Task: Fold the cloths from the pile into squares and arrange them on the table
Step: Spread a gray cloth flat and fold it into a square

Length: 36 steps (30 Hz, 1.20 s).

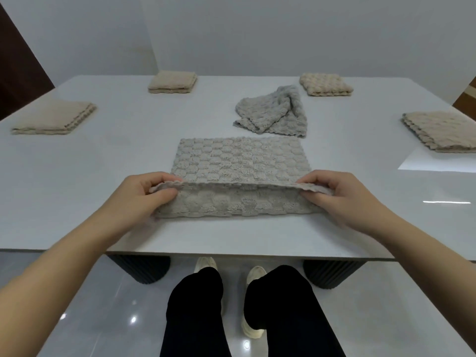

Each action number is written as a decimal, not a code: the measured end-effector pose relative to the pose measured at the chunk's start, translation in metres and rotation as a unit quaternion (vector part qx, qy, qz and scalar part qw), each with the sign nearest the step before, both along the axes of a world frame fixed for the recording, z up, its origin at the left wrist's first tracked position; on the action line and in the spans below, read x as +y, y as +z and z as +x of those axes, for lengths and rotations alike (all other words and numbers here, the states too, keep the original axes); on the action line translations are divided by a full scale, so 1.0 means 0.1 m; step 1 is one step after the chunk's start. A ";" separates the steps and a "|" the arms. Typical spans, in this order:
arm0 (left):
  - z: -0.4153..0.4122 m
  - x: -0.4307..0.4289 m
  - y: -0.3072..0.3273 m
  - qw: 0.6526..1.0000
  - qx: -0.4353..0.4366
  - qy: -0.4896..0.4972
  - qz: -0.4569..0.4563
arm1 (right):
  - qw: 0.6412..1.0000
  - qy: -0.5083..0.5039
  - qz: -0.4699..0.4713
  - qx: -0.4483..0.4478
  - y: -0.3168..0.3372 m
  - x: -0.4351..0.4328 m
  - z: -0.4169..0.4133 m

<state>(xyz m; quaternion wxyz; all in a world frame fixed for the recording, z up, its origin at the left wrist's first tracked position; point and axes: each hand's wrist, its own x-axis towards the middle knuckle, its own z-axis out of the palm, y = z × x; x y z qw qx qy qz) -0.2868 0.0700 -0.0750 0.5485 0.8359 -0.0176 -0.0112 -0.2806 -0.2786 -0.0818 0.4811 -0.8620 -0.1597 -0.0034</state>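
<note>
Cloth [239, 161] corners are pinched in both grips. The left grip [144, 194] holds the near left corner between thumb and curled fingers, and the right grip [332, 194] holds the near right corner the same way. Between them the near edge is raised off the table [77, 202] in a fairly straight line. A band of cloth slopes down from that edge to a crease nearest the person. The far part lies flat, directly in front of the person and square to the table's edge.

This looks like the first fold, near edge over to far edge. To do it well, hold both corners level and lightly taut so the edge does not sag in the middle. Carry them across together and set corner on corner before letting go, then smooth the crease outward with flat fingers. The thick, nubbly weave will probably spring back, so a firm press should help.

Just beyond lies one crumpled cloth [273, 112], apparently the last of the pile. Four folded squares [172, 82] sit toward the table's far and side edges, well apart.
</note>
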 end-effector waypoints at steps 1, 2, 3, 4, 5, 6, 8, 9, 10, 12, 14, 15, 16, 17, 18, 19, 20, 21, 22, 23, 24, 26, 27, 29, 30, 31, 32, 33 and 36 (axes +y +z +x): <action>0.03 0.01 0.02 1.000 0.015 0.006 -0.024 | 1.000 -0.001 0.012 0.019 0.00 -0.02 0.06; 0.07 0.02 0.03 0.999 0.023 0.015 -0.038 | 0.999 -0.004 0.021 0.039 -0.01 -0.04 0.11; 0.11 0.01 0.04 0.998 0.026 0.027 -0.047 | 0.998 -0.007 0.034 0.054 -0.01 -0.05 0.16; 0.16 0.00 0.03 0.997 0.025 0.042 -0.052 | 0.996 -0.012 0.052 0.067 -0.02 -0.05 0.22; 0.22 -0.01 0.02 0.997 0.023 0.055 -0.054 | 0.994 -0.017 0.071 0.079 -0.02 -0.05 0.27; 0.29 -0.03 0.01 0.996 0.021 0.066 -0.059 | 0.992 -0.025 0.086 0.090 -0.01 -0.05 0.32; 0.41 -0.06 -0.01 0.994 0.014 0.084 -0.068 | 0.989 -0.039 0.100 0.103 0.01 -0.04 0.43; 0.48 -0.06 -0.02 0.994 0.008 0.091 -0.062 | 0.987 -0.046 0.104 0.111 0.01 -0.04 0.49; 0.56 -0.07 -0.04 0.994 0.001 0.097 -0.051 | 0.985 -0.053 0.110 0.119 0.02 -0.04 0.57; 0.73 -0.07 -0.06 0.994 -0.013 0.107 -0.022 | 0.985 -0.071 0.103 0.120 0.03 -0.05 0.75; 0.89 -0.08 -0.06 0.993 -0.031 0.115 0.010 | 0.987 -0.091 0.083 0.105 0.08 -0.02 0.90; 0.96 -0.10 -0.05 0.991 -0.040 0.121 0.027 | 0.987 -0.102 0.076 0.099 0.11 0.00 0.97; 1.04 -0.12 -0.04 0.989 -0.050 0.127 0.047 | 0.987 -0.113 0.068 0.094 0.14 0.03 1.04; 1.10 -0.15 -0.03 0.987 -0.059 0.133 0.069 | 0.987 -0.124 0.059 0.089 0.16 0.05 1.12; 1.16 -0.17 -0.01 0.984 -0.065 0.136 0.090 | 0.987 -0.131 0.048 0.081 0.17 0.07 1.19; 1.21 -0.20 0.00 0.982 -0.067 0.138 0.110 | 0.987 -0.137 0.031 0.073 0.16 0.09 1.27; 1.26 -0.21 0.00 0.980 -0.065 0.139 0.129 | 0.987 -0.146 0.005 0.063 0.14 0.11 1.34; 1.31 -0.22 -0.01 0.977 -0.061 0.140 0.149 | 0.985 -0.162 -0.032 0.049 0.11 0.12 1.40; 1.36 -0.23 -0.03 0.974 -0.055 0.143 0.168 | 0.981 -0.180 -0.069 0.032 0.07 0.14 1.45; 1.40 -0.23 -0.04 0.970 -0.053 0.146 0.185 | 0.974 -0.202 -0.100 0.015 0.04 0.16 1.48; 1.44 -0.24 -0.06 0.967 -0.054 0.149 0.201 | 0.968 -0.219 -0.119 0.004 0.01 0.18 1.51; 1.51 -0.24 -0.09 0.960 -0.060 0.152 0.226 | 0.960 -0.239 -0.145 -0.015 -0.02 0.23 1.53; 1.53 -0.25 -0.10 0.957 -0.064 0.155 0.238 | 0.956 -0.246 -0.156 -0.023 -0.04 0.25 1.54; 1.56 -0.25 -0.14 0.950 -0.072 0.166 0.254 | 0.949 -0.262 -0.171 -0.038 -0.07 0.28 1.55; 1.57 -0.26 -0.16 0.947 -0.079 0.171 0.260 | 0.945 -0.270 -0.178 -0.046 -0.09 0.28 1.56; 1.56 -0.26 -0.18 0.943 -0.087 0.177 0.266 | 0.942 -0.276 -0.183 -0.054 -0.11 0.29 1.55; 1.56 -0.27 -0.20 0.939 -0.098 0.183 0.274 | 0.940 -0.280 -0.187 -0.062 -0.12 0.29 1.55; 1.55 -0.29 -0.22 0.934 -0.107 0.189 0.284 | 0.937 -0.284 -0.191 -0.069 -0.14 0.29 1.54; 1.51 -0.33 -0.26 0.917 -0.129 0.197 0.321 | 0.924 -0.294 -0.223 -0.098 -0.18 0.31 1.54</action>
